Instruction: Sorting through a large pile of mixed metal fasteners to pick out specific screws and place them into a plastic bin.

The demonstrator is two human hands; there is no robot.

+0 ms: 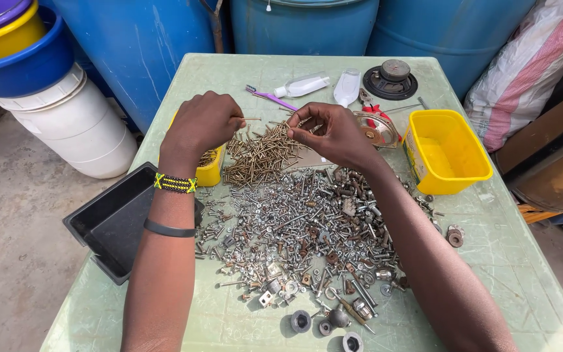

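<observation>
Taking the heap of grey screws, nuts and bolts (307, 228) as my landmark: nearest me, a few loose round fittings (324, 322) are lying on the counter (483, 261) just this side of it. To its left a black tray (109, 225) is hanging over the counter edge, and I judge a bump from my forearm could tip it off. Just beyond the heap the brass screws (262, 151) are piling up. My left hand (202, 124) is hovering over their left side, fingers pinching one thin screw. My right hand (330, 130) is closing its fingertips on another, above their right side. The two piles are touching, so a careless sweep could mix them. Right of the heap a yellow tub (447, 151) is sitting; farther off, a clear bottle (302, 85) and a speaker (391, 79) are lying.
</observation>
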